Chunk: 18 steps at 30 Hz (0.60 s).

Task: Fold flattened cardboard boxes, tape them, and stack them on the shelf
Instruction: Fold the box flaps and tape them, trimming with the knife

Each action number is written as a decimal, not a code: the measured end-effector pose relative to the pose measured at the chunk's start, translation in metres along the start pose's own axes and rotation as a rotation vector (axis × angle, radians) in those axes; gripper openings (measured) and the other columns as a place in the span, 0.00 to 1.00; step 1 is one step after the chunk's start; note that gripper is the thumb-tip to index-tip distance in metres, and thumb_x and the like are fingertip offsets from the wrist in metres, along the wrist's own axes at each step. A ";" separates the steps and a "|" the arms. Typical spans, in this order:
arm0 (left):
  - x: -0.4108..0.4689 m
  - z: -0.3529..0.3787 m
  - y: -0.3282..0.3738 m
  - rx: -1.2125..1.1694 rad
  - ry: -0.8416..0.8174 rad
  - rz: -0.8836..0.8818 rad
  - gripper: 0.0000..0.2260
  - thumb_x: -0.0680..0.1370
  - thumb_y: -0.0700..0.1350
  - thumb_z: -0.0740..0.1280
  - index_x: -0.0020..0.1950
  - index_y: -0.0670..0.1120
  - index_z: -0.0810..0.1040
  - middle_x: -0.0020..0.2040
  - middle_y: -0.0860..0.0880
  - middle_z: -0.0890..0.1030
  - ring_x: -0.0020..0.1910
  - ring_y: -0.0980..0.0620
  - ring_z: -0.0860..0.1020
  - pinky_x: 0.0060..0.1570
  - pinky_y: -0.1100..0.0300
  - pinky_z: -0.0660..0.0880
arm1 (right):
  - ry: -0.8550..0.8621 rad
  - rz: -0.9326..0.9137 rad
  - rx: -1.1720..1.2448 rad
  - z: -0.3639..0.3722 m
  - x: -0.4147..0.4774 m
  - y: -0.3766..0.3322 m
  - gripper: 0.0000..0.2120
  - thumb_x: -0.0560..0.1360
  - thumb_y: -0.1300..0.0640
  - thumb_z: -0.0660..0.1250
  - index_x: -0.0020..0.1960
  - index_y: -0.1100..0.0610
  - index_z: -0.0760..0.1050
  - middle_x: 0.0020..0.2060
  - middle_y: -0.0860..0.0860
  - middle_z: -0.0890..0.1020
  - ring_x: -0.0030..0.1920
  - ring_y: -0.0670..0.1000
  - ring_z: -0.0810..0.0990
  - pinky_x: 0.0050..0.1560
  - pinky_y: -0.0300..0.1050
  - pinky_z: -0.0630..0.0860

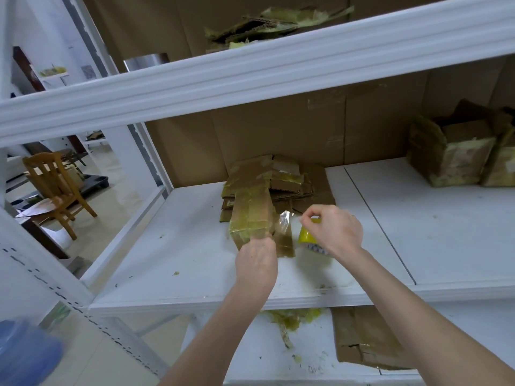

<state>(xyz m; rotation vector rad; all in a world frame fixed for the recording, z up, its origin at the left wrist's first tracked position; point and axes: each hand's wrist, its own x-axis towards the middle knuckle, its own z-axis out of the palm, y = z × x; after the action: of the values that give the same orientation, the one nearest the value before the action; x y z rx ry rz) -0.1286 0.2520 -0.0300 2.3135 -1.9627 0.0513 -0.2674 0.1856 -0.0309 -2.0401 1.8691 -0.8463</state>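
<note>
On the white shelf (195,260) a taped cardboard box (250,218) lies lengthwise, its near end under the left hand (256,260). That hand's fingers are hidden, so its grip cannot be told. Just right, the right hand (333,232) curls round a yellow tape roll (305,236), which is mostly covered and blurred. A clear tape strip (287,221) runs toward the box, and flattened cardboard (295,185) lies beyond it.

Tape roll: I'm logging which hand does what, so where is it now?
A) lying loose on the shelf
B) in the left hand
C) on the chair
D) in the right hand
D: the right hand grips the yellow tape roll, with clear tape stretched toward the box at the left hand.
</note>
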 end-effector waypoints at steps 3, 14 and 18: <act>-0.007 0.010 0.000 -0.085 0.018 0.053 0.21 0.77 0.32 0.57 0.66 0.47 0.71 0.55 0.44 0.77 0.53 0.43 0.77 0.43 0.57 0.69 | -0.003 0.018 0.108 0.000 0.004 0.012 0.07 0.76 0.41 0.64 0.42 0.42 0.76 0.39 0.46 0.80 0.43 0.51 0.78 0.36 0.42 0.72; 0.017 -0.018 -0.076 -0.631 0.453 -0.061 0.17 0.81 0.37 0.56 0.69 0.45 0.73 0.54 0.46 0.80 0.48 0.49 0.78 0.48 0.72 0.70 | 0.118 0.132 0.434 0.028 0.008 0.017 0.05 0.78 0.50 0.64 0.48 0.48 0.79 0.44 0.45 0.78 0.48 0.49 0.75 0.43 0.43 0.71; 0.042 0.007 -0.141 -0.606 0.335 -0.264 0.17 0.81 0.36 0.57 0.68 0.43 0.73 0.59 0.40 0.79 0.58 0.42 0.76 0.57 0.55 0.71 | 0.111 0.133 0.397 0.037 0.011 0.007 0.05 0.78 0.49 0.65 0.49 0.48 0.78 0.44 0.46 0.78 0.47 0.49 0.75 0.42 0.42 0.71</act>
<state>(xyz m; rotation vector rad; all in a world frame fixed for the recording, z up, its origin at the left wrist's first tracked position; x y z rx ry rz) 0.0167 0.2323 -0.0410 1.9744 -1.2752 -0.1468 -0.2523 0.1672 -0.0613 -1.6414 1.7000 -1.2031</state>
